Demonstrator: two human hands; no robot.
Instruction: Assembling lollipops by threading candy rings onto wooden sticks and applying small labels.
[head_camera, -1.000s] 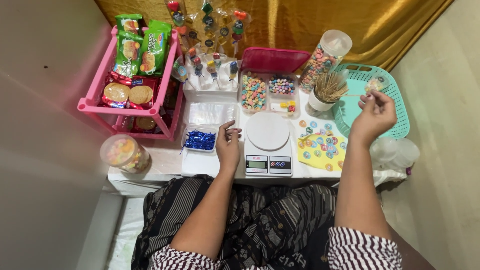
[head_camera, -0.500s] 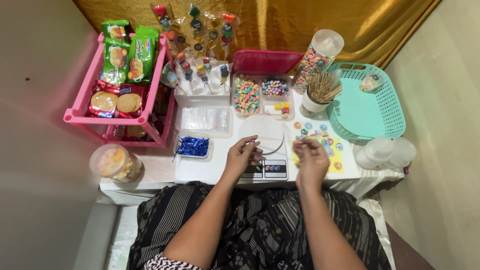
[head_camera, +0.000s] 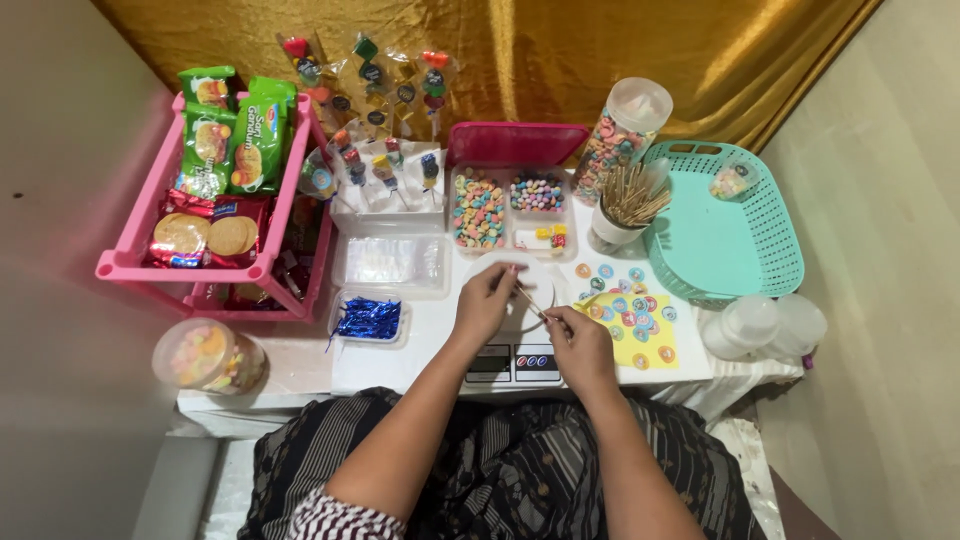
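I have both hands at the centre of the frame, over the white pan of the digital scale. My left hand is pinched shut on the upper end of a thin wooden skewer, and my right hand grips its lower end, so the stick runs slantwise between them, just above the pan. To do this well, I judge I should keep the skewer steady with the lower grip and let the pinching fingers do the fine work, staying above the pan so nothing rolls off the tabletop.

Above the scale sits a divided tray of coloured candy with a pink lid behind it. A yellow sticker sheet with round coloured labels lies right of centre. At upper left, a pink rack holds green biscuit packets and red ones below them. A small tray of blue foil twist ties lies left of centre, and a teal basket at the right.
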